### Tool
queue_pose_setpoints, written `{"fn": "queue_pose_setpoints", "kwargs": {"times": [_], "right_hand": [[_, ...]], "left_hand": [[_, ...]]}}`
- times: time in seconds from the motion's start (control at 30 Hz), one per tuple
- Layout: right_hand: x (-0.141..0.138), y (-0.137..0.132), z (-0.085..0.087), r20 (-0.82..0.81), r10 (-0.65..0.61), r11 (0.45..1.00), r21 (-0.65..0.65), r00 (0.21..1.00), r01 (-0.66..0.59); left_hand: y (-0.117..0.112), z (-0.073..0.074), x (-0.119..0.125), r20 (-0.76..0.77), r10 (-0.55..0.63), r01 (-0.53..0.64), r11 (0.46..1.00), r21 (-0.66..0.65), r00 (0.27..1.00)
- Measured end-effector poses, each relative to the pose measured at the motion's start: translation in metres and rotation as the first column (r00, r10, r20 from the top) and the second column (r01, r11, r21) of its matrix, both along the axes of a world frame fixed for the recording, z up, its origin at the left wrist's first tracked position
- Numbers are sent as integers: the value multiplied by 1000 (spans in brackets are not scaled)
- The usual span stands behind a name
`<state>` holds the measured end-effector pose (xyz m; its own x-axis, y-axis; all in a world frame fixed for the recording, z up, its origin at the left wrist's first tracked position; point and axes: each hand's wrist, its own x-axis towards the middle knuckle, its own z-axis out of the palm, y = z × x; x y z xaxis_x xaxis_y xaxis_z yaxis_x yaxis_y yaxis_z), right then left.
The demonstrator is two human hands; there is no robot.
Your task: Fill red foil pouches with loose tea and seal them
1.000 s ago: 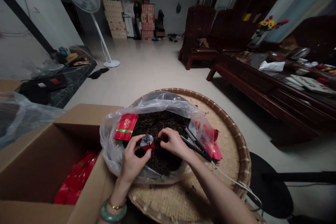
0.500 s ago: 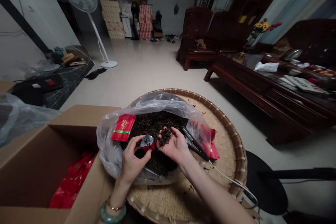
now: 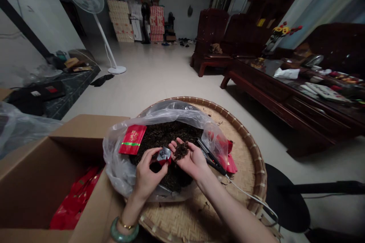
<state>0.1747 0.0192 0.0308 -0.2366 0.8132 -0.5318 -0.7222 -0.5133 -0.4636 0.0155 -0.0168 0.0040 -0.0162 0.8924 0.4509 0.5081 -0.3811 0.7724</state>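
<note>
My left hand (image 3: 149,172) pinches a small red foil packet (image 3: 164,155) whose silver-lined mouth stands open. Close to that mouth, my right hand (image 3: 194,159) is cupped palm up around a small heap of dark dried tea leaves (image 3: 180,150). Both hands are over a clear plastic bag (image 3: 119,174) filled with loose tea (image 3: 168,133). A flat red packet (image 3: 132,139) with gold lettering and a green stripe lies on the bag's left side. Right of my right hand rests a black clamp-shaped tool (image 3: 212,158) with a white cord.
The bag sits on a round woven bamboo tray (image 3: 245,148). An open cardboard box (image 3: 94,207) at the left holds several red packets (image 3: 75,201). More red packets (image 3: 231,164) lie at the tray's right, near a black round base (image 3: 285,201). A dark wooden table (image 3: 285,102) stands beyond.
My left hand and the packet have shifted slightly right, nearer the right fingers. The right hand has opened a little flatter beneath the tea leaves. The view has turned slightly.
</note>
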Motion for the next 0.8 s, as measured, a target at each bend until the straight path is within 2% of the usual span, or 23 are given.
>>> {"fn": "queue_pose_setpoints", "kwargs": {"times": [0.2,0.27,0.37,0.53,0.63,0.8], "right_hand": [[7,2,8,-40,-49,998,27,998,50],[11,5,14,-69,-68,994,81,995,73],[16,7,28,-94,-86,976,190,992,103],[6,2,53,-48,-121,954,270,991,130],[-6,-4,54,42,-163,919,371,986,136],[-15,-7,45,211,-261,825,556,942,104]], "left_hand": [[-1,-1,5,-35,2,-2,1000,15,999],[0,1,8,-43,1,0,1000,30,999],[1,4,13,-47,-2,4,999,45,999],[6,2,21,-69,-11,13,999,29,998],[7,0,23,-62,-2,3,1000,18,998],[6,1,23,-47,9,-9,1000,-2,999]]}}
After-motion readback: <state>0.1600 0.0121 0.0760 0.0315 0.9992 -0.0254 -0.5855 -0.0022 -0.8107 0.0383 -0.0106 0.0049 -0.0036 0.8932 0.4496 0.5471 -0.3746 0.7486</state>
